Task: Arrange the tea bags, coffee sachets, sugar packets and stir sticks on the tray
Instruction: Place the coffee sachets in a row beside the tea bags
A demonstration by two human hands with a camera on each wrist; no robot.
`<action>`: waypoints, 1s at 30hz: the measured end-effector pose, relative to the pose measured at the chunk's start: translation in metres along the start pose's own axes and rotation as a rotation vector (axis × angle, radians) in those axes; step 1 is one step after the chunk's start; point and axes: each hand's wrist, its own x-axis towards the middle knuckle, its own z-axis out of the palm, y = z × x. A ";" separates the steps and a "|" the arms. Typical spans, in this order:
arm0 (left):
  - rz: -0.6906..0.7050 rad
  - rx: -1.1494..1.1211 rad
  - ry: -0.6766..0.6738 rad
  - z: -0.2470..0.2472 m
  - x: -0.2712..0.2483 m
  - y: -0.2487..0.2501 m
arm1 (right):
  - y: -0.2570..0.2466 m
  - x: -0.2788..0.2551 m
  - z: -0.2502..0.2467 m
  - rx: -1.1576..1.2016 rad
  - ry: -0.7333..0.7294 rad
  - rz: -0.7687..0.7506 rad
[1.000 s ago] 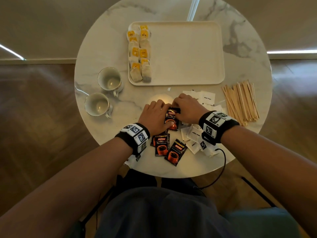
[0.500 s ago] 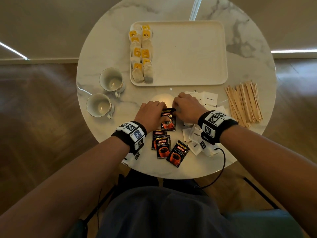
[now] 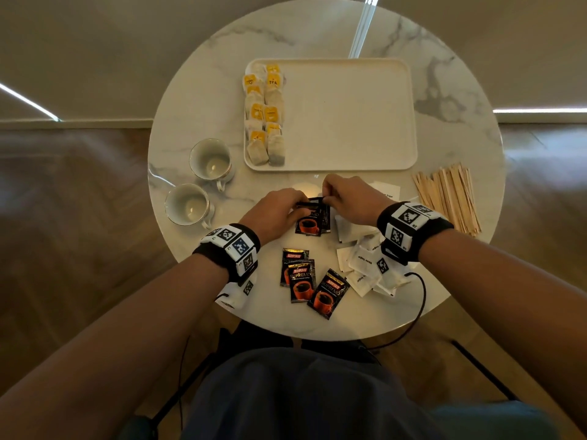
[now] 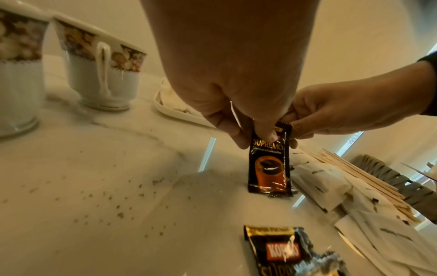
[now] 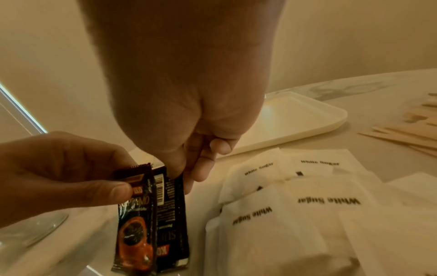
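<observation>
Both hands meet just in front of the cream tray. My left hand and right hand each pinch the top edge of a small stack of black coffee sachets, which stands upright with its lower edge on the table. The left wrist view shows my thumb on the front sachet. In the right wrist view a few sachets sit together. Tea bags fill the tray's left side. Three loose sachets lie near me, white sugar packets to their right, stir sticks far right.
Two white cups stand left of the hands, near the round marble table's left edge. Most of the tray to the right of the tea bags is bare. Sugar packets lie close beside the held stack.
The sachet stack has come up from lying on the table to standing under both hands' pinch. Both hands shifted slightly toward the tray.
</observation>
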 end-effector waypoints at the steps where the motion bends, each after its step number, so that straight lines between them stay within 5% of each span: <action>1: 0.006 -0.001 0.006 -0.003 0.001 0.002 | -0.001 0.000 -0.003 0.002 0.013 -0.010; 11: 0.118 -0.038 0.159 -0.032 0.016 0.015 | -0.014 0.003 -0.033 -0.123 0.008 -0.099; 18: 0.017 -0.146 0.230 -0.047 0.023 0.026 | -0.016 0.012 -0.049 -0.154 0.082 -0.112; 30: -0.049 -0.161 0.163 -0.038 0.024 0.021 | -0.010 0.017 -0.047 0.021 0.077 -0.077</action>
